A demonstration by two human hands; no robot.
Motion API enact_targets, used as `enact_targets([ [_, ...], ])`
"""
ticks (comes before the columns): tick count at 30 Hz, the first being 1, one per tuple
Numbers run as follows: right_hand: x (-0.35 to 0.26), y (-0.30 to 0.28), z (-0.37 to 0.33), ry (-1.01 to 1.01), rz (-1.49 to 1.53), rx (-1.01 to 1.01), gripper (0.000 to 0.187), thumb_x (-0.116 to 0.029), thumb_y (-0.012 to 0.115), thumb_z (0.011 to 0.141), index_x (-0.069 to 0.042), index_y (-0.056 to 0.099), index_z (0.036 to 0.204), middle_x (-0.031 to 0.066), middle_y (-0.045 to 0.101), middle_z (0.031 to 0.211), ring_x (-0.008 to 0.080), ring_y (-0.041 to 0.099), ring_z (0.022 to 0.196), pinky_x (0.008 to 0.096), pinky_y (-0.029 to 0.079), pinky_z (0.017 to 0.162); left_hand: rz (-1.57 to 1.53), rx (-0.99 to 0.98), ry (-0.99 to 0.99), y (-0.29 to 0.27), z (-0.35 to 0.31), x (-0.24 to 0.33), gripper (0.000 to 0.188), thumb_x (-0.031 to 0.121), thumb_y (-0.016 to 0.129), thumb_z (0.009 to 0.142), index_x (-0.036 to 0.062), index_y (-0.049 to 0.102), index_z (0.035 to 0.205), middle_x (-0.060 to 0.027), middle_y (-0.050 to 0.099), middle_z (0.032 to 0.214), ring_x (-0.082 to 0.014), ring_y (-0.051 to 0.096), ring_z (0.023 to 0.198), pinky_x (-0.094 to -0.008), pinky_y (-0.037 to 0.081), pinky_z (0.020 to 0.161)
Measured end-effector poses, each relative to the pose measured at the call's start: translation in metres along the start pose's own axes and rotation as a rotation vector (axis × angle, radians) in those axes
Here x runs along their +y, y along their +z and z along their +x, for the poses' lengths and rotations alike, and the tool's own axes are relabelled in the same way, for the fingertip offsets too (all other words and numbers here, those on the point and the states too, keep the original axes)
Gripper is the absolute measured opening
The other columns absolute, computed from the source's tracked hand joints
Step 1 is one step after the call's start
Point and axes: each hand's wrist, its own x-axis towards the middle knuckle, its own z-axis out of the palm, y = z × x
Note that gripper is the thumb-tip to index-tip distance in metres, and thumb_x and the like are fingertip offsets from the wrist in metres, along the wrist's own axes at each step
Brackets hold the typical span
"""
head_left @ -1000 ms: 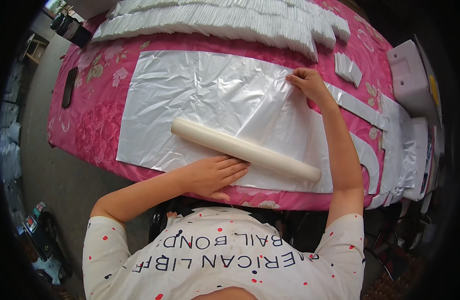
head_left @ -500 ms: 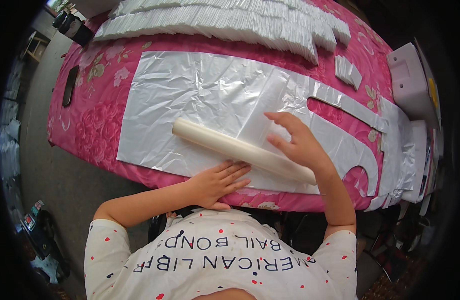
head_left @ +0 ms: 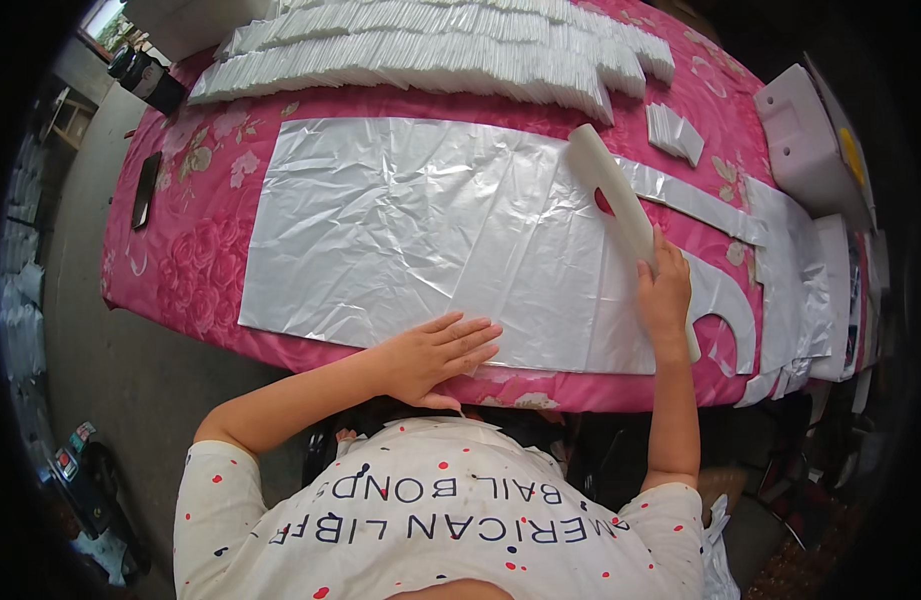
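Note:
A large silvery-white plastic carrier bag [head_left: 410, 230] lies flat on the table, its two handle straps [head_left: 695, 200] stretching to the right. My left hand [head_left: 435, 355] rests on the bag's near edge, fingers straight and slightly apart. A long cream-white tube [head_left: 625, 205] lies slantwise across the bag at the base of the handles, its far end toward the table's back. My right hand [head_left: 666, 295] is closed on the tube's nearer half; the palm side is hidden. The tube's near end shows just past my wrist.
Rows of folded white packets [head_left: 410, 65] line the table's back, with a small stack [head_left: 675, 135] apart on the right. A pink floral cloth [head_left: 195, 260] covers the table. A phone [head_left: 146, 190] and dark bottle [head_left: 145, 80] sit left. More bags [head_left: 790, 270] and a white box [head_left: 810, 140] stand right.
The tube has moved right and turned more upright, and my right hand, open above it before, now grips it. The bag's middle lies flatter. My left hand has hardly moved.

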Motion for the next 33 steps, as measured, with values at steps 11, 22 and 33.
enact_targets([
  [11,-0.106,0.014,-0.044,-0.646,0.331,-0.186,0.05,-0.001,0.066,0.066,-0.009,0.058,0.115,0.0078,0.059,0.113,0.0271,0.056,0.099,0.042,0.042,0.091,0.197,0.009,-0.227,0.037,0.008,0.05,0.073,0.042,0.054,0.079,0.002,0.034,0.136,-0.0156,0.027,0.145,-0.0276,0.024,0.135,-0.0463,0.015,0.11],
  [22,-0.091,0.06,0.088,-0.558,0.245,0.015,0.05,0.004,0.063,0.069,-0.01,0.057,0.117,0.0075,0.057,0.117,0.0277,0.052,0.107,0.0403,0.038,0.097,0.204,0.027,-0.124,0.027,0.001,0.05,0.054,0.023,0.043,0.085,0.003,0.037,0.135,-0.0144,0.029,0.145,-0.0252,0.025,0.136,-0.0419,0.019,0.11],
  [33,-0.113,0.027,-0.042,-0.827,0.491,-0.51,0.049,0.006,0.055,0.065,-0.002,0.056,0.113,0.0121,0.052,0.123,0.0313,0.047,0.115,0.0379,0.043,0.094,0.045,0.189,0.202,0.014,-0.019,0.013,0.031,0.018,0.06,0.078,0.0007,0.057,0.104,-0.0118,0.054,0.117,-0.0246,0.054,0.107,-0.0341,0.046,0.09],
])
